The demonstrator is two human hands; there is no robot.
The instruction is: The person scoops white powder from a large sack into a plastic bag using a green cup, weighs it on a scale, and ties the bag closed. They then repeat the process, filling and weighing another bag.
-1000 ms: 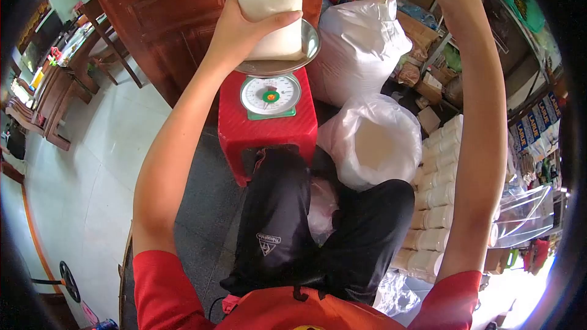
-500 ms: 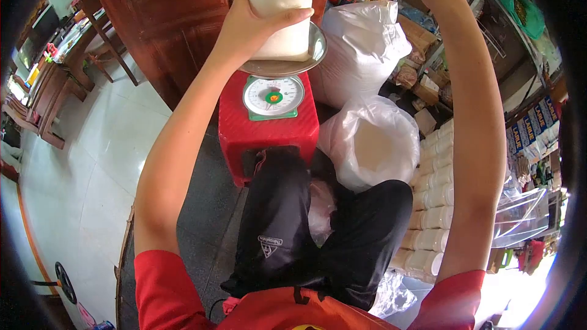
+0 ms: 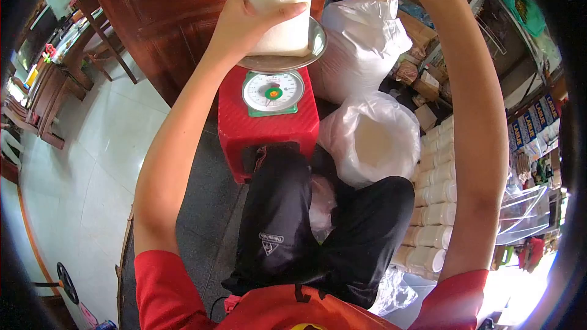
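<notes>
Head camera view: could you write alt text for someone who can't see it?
A person's left hand grips a clear plastic bag of white contents on the metal pan of a dial scale, which stands on a red stool. The right arm reaches up past the top edge; beside the stool stand a white sack and an open bag.

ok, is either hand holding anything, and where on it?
Left hand grips the white-filled clear bag by its side, thumb across the front. Right hand is past the top edge; can't tell.
</notes>
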